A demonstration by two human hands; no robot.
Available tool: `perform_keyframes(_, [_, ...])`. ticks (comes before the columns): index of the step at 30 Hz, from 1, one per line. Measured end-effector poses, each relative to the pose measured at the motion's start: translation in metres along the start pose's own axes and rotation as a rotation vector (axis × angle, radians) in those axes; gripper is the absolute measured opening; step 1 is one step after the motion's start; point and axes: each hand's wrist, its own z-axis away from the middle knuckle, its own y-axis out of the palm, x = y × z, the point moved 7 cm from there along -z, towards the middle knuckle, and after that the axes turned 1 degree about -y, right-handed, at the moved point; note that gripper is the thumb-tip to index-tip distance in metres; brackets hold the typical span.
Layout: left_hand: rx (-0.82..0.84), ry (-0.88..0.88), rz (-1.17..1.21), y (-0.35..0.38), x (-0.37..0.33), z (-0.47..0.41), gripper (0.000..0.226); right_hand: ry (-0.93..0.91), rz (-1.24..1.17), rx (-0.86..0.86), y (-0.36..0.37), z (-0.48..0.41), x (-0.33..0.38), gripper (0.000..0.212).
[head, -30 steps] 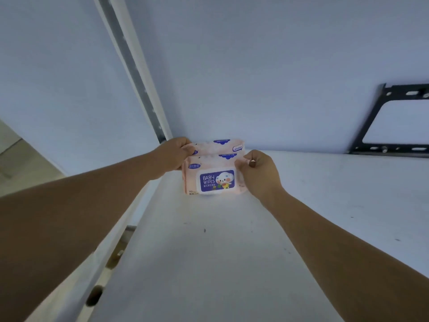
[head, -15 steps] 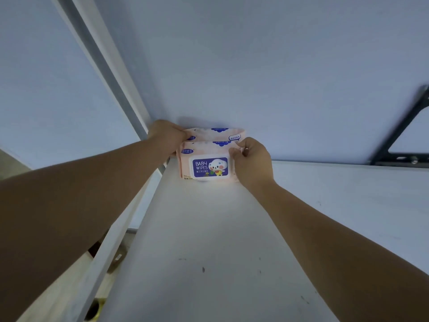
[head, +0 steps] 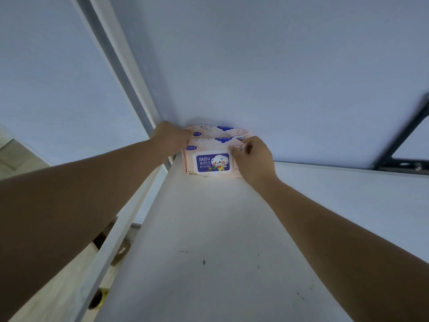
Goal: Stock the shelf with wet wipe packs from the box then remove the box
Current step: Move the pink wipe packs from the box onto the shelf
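Note:
Two pink baby wipe packs stand one behind the other at the back left corner of the white shelf [head: 209,228], against the wall. The front pack [head: 209,162] shows a blue "BABY WIPES" label; the rear pack [head: 216,131] peeks above it. My left hand [head: 170,138] grips the left ends of the packs. My right hand [head: 254,159] holds the right end of the front pack, thumb on its face. The box is out of view.
A white upright post [head: 123,73] runs along the shelf's left edge. A black metal bracket [head: 399,147] is fixed to the wall at the far right. Below the shelf's left edge, floor and brown objects [head: 102,238] show.
Both hands have pushed the two packs further back into the corner against the wall. The view has shifted closer and to the left.

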Motion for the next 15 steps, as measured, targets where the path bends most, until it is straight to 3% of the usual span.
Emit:
perform_keyframes(6, [0.012, 0.275, -0.247, -0.022, -0.004, 0.046, 0.022, -0.128, 0.135, -0.098, -0.035, 0.012, 0.011, 0.033])
perform_keyframes(15, [0.307, 0.515, -0.272, -0.007, 0.008, 0.142, 0.025, -0.147, 0.259, -0.032, -0.086, 0.102, 0.018, 0.029])
